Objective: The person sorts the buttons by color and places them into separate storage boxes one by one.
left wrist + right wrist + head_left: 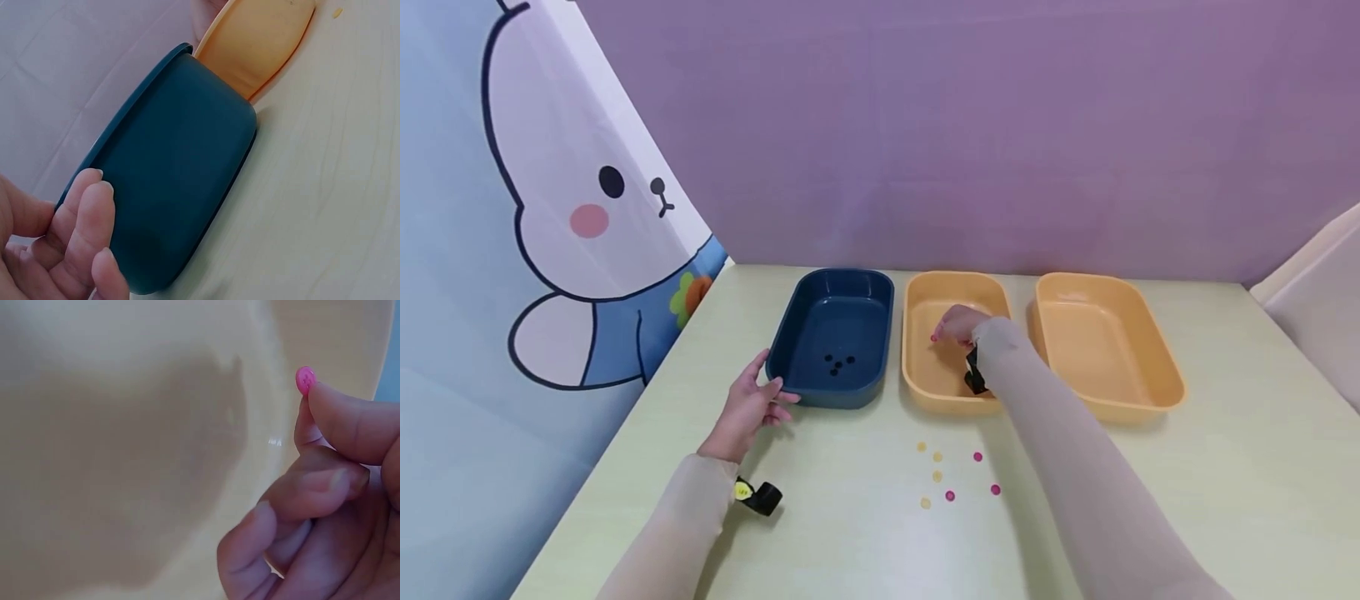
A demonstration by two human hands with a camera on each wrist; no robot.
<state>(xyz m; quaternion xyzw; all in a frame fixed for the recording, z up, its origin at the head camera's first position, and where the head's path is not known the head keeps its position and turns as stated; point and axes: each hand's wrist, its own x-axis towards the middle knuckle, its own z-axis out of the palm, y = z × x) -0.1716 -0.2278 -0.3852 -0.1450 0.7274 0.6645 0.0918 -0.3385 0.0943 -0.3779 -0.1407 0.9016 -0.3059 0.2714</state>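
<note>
My right hand [958, 325] is over the middle yellow tray [955, 404], pinching a pink button [305, 380] between thumb and forefinger. The other fingers of that hand curl in loosely. At the near left corner of the dark blue tray [831, 398], my left hand [752, 407] holds on, its fingers against the outer wall in the left wrist view. Several black buttons [835, 372] lie inside the blue tray. On the table in front, several yellow buttons [937, 477] and 3 pink buttons [950, 496] are scattered.
Another yellow tray [1150, 408] stands to the right of the middle one. The pale table [835, 542] runs back to a purple cloth [925, 142]. A curtain with a cartoon figure [587, 275] hangs along the left edge.
</note>
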